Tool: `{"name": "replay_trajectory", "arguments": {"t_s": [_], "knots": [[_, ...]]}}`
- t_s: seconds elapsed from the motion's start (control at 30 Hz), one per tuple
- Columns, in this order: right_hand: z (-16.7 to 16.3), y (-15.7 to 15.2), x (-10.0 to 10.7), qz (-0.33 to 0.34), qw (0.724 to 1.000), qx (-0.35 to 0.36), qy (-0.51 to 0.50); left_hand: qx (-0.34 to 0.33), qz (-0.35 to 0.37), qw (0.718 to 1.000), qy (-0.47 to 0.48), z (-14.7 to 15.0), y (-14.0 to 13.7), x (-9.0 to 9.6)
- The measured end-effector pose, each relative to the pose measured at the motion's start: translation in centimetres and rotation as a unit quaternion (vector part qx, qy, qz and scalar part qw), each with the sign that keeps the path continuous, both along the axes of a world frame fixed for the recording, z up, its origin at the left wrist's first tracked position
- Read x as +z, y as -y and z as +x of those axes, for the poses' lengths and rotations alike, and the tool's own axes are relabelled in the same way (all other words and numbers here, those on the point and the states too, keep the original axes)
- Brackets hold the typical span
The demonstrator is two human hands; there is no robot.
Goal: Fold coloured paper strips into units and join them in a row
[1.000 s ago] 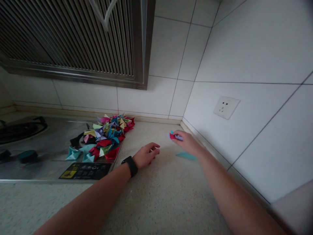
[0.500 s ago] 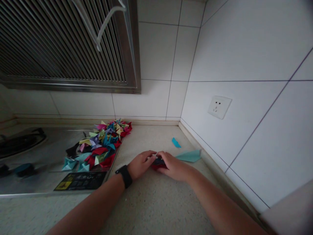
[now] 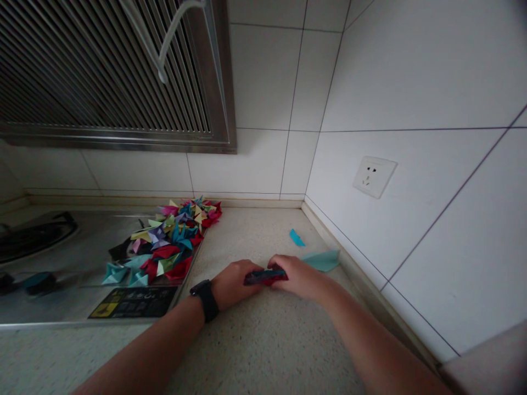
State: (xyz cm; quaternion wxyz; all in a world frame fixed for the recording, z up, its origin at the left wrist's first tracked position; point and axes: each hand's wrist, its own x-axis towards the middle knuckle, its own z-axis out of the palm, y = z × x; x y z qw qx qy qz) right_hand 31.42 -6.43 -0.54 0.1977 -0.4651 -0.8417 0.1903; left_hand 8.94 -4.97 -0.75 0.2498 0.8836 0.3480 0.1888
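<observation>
Two bare hands, left [image 3: 234, 282] and right [image 3: 297, 277], grip opposite ends of a slim dark-and-red folded bundle [image 3: 265, 277] at the lower centre of the frame, over a smooth, speckled countertop [image 3: 263, 340]. The right hand partly hides a flat, pointed teal sheet [image 3: 325, 260]; a small blue strip [image 3: 297, 238] lies beyond. Spiky, creased coloured paper shapes [image 3: 167, 244] crowd the steel stovetop [image 3: 101, 236] at left, beneath a ribbed metal hood [image 3: 115, 71], upper left.
</observation>
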Motion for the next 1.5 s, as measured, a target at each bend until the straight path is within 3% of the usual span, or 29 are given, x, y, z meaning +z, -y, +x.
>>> {"name": "replay_trajectory", "arguments": {"t_s": [0.43, 0.77, 0.93, 1.13, 1.37, 1.5], "knots": [[-1.5, -0.6, -1.0, 0.025, 0.997, -0.065, -0.026, 0.050, -0.041, 0.997, 0.053, 0.6, 0.0, -0.4], [-1.3, -0.2, -0.5, 0.029, 0.999, -0.005, -0.037, 0.054, 0.005, 0.999, 0.000, 0.0, -0.6, -0.5], [-1.8, -0.4, -0.9, 0.044, 0.998, -0.011, -0.047, 0.032, -0.010, 0.999, 0.012, 0.1, -0.4, -0.5], [-1.8, -0.4, -0.8, 0.039, 0.998, -0.027, -0.043, 0.052, -0.006, 0.998, 0.025, 0.1, -0.6, -0.6], [-1.0, -0.3, -0.5, 0.015, 0.999, -0.037, 0.011, 0.049, 0.003, 0.999, 0.022, 0.4, -0.7, -0.5], [-0.8, -0.1, -0.1, 0.046, 0.998, -0.039, 0.032, 0.060, 0.009, 0.996, 0.061, 0.6, -0.8, -1.1]]}}
